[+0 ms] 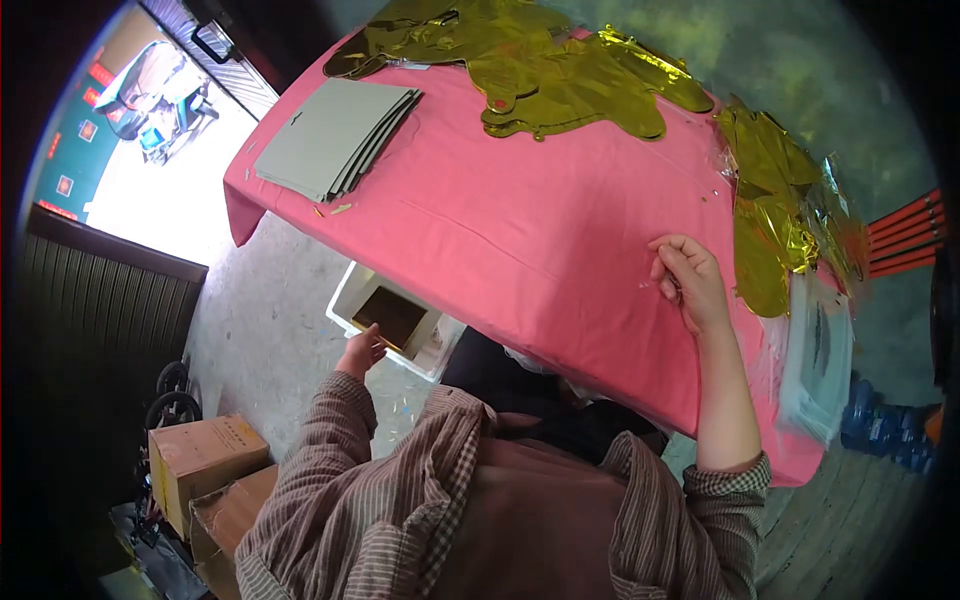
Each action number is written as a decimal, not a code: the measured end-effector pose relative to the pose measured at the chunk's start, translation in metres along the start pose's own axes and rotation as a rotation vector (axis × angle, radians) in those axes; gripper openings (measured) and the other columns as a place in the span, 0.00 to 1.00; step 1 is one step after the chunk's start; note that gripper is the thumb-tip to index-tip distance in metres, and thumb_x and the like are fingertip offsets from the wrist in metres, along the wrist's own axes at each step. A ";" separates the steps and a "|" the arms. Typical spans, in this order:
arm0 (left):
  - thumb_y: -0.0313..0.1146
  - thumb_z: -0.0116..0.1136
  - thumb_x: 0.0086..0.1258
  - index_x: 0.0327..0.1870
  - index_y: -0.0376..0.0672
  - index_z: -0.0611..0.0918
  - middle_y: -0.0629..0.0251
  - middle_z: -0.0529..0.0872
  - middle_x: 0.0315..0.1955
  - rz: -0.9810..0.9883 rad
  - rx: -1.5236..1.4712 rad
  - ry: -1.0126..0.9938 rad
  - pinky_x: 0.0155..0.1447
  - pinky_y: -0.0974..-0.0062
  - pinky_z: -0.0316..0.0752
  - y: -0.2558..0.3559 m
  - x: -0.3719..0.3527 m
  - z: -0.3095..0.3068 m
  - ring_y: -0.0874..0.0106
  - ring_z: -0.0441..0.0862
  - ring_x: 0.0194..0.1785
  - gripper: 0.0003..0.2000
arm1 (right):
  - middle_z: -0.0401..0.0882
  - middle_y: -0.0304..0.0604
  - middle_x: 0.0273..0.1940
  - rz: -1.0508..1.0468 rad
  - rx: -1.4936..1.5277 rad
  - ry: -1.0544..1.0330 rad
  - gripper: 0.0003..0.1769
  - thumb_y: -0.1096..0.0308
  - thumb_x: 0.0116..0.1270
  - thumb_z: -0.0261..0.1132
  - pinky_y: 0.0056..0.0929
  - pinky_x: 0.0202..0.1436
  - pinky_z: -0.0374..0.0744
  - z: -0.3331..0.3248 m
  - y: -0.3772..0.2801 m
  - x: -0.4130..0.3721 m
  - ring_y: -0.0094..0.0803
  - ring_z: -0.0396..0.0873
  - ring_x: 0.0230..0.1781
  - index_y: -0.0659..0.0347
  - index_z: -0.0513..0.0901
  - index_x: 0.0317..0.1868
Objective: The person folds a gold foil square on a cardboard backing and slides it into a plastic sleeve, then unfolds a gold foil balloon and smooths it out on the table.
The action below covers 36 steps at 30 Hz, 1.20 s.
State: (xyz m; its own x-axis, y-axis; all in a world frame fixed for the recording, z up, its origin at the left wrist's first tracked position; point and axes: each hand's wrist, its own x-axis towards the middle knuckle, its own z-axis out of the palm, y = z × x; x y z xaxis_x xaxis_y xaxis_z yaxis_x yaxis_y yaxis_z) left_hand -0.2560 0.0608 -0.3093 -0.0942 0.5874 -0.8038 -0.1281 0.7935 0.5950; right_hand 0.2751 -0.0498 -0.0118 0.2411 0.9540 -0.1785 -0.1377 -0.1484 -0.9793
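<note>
My left hand point(362, 352) reaches down past the table's near edge, fingers closed at the corner of a flat brown piece with a golden edge point(390, 316). That piece overlaps the inside of a white foam box point(340, 300) on the floor. Over the right part of the pink tablecloth point(480, 230), my right hand point(690, 280) has its fingers curled in toward the thumb; I cannot tell what is in them. Gold foil balloons point(780, 200), flat and uninflated, lie just right of that hand. More gold foil balloons point(560, 80) are spread along the far edge.
A stack of grey boards point(335, 135) sits at the table's left end. Clear plastic sleeves point(815, 350) hang over the right edge, near blue water bottles point(885, 425). Cardboard boxes point(205, 460) stand on the floor at left. Beyond the doorway is a parked vehicle point(165, 100).
</note>
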 end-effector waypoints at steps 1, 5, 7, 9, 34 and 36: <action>0.45 0.62 0.65 0.47 0.47 0.74 0.66 0.76 0.39 -0.069 0.158 0.055 0.46 0.61 0.77 0.001 0.001 -0.001 0.67 0.78 0.40 0.16 | 0.76 0.34 0.24 -0.008 -0.008 -0.005 0.08 0.68 0.71 0.57 0.12 0.18 0.61 0.000 0.001 0.001 0.14 0.65 0.16 0.62 0.79 0.43; 0.48 0.60 0.64 0.53 0.48 0.74 0.67 0.78 0.39 -0.252 0.341 -0.113 0.50 0.54 0.70 -0.027 0.022 -0.018 0.66 0.79 0.41 0.21 | 0.76 0.34 0.23 -0.055 -0.080 0.022 0.07 0.68 0.71 0.57 0.12 0.17 0.60 0.004 0.001 -0.001 0.14 0.65 0.15 0.61 0.80 0.42; 0.47 0.59 0.66 0.54 0.47 0.75 0.67 0.81 0.41 -0.222 0.477 -0.207 0.46 0.62 0.73 -0.022 -0.008 0.005 0.67 0.81 0.42 0.20 | 0.77 0.34 0.24 -0.046 -0.138 0.056 0.06 0.69 0.71 0.57 0.12 0.20 0.63 0.011 -0.003 -0.001 0.15 0.68 0.18 0.61 0.80 0.42; 0.47 0.58 0.67 0.52 0.45 0.79 0.68 0.84 0.39 -0.084 0.631 -0.308 0.42 0.72 0.75 0.002 -0.054 0.036 0.71 0.82 0.42 0.19 | 0.77 0.34 0.25 -0.027 -0.196 0.100 0.06 0.70 0.71 0.57 0.12 0.22 0.66 0.012 0.000 0.003 0.15 0.70 0.20 0.61 0.80 0.42; 0.36 0.65 0.60 0.38 0.37 0.83 0.57 0.84 0.35 1.559 1.170 -0.357 0.44 0.67 0.77 0.325 -0.102 0.354 0.61 0.82 0.39 0.12 | 0.74 0.46 0.58 -0.666 -1.025 -0.105 0.14 0.69 0.59 0.64 0.41 0.64 0.67 0.064 0.010 0.020 0.43 0.70 0.62 0.60 0.79 0.46; 0.36 0.65 0.61 0.34 0.35 0.83 0.61 0.84 0.31 1.470 0.854 -0.370 0.40 0.71 0.76 0.322 -0.095 0.354 0.68 0.82 0.34 0.12 | 0.74 0.46 0.58 -0.662 -1.021 -0.116 0.14 0.69 0.59 0.64 0.41 0.64 0.67 0.064 0.009 0.021 0.43 0.70 0.62 0.60 0.79 0.46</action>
State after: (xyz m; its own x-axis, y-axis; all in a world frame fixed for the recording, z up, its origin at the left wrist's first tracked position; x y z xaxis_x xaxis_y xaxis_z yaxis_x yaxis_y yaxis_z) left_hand 0.0612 0.3167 -0.0409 0.5835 0.7409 0.3326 0.3750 -0.6091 0.6989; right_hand 0.2175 -0.0144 -0.0177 -0.1164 0.9327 0.3415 0.8090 0.2885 -0.5121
